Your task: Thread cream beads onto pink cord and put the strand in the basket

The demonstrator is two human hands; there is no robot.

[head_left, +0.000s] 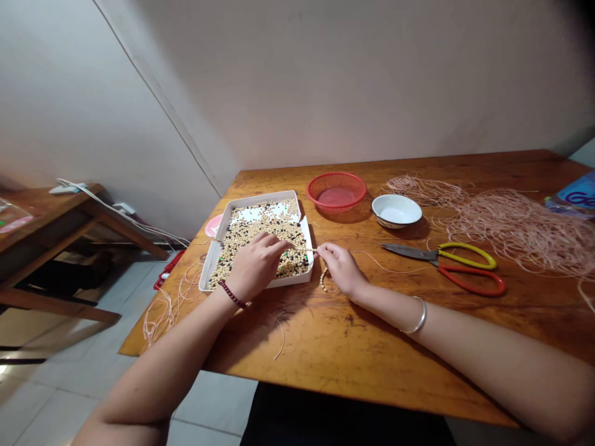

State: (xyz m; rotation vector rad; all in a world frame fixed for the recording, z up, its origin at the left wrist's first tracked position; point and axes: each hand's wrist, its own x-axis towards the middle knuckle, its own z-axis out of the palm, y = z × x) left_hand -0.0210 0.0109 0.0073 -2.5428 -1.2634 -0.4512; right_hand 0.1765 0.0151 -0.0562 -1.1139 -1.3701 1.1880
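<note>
Over the shallow white tray of loose beads, mostly cream with black and a few green ones, is my left hand. Its thumb and forefinger are closed at one end of a short taut length of beaded string; the other fingers are partly hidden. My right hand, just past the tray's right side, pinches the same string between thumb and fingertips. Below these fingertips the cream-beaded part hangs in a curve to the table. A thin pink cord trails to the right from behind my right hand.
On the wooden table stand a red mesh basket and a white bowl. Scissors with yellow and red handles lie right of my hand. A big tangle of pink cord spreads behind them; more cord lies left.
</note>
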